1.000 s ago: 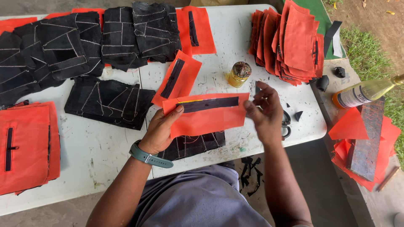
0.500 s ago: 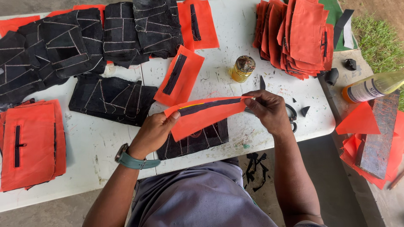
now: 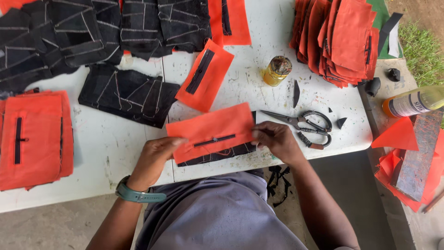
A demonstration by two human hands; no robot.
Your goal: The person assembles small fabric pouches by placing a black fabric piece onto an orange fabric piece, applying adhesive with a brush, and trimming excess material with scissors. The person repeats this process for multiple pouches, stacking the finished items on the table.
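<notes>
Orange fabric panel [image 3: 210, 131], rectangular, with a narrow dark slit across its middle; held flat at the near edge of the white table [image 3: 111, 153], over a black quilted piece [image 3: 217, 155] that shows beneath its lower edge. Left hand [image 3: 155, 159]: pinching the panel's left end, a teal wristband [image 3: 136, 195] on the wrist. Right hand [image 3: 277, 141]: pinching the panel's right end, fingers closed on the cloth. The hands sit apart, one at each end.

Scissors [image 3: 303, 124]: lying just right of the right hand. Small yellow jar [image 3: 276, 71]: upright beyond them. Second orange panel [image 3: 204, 75]: tilted, behind the held one. Black quilted pieces [image 3: 92, 32]: spread across the far left. Stack of orange panels [image 3: 32, 139]: at the left edge. Pile of orange pieces [image 3: 340, 39]: far right.
</notes>
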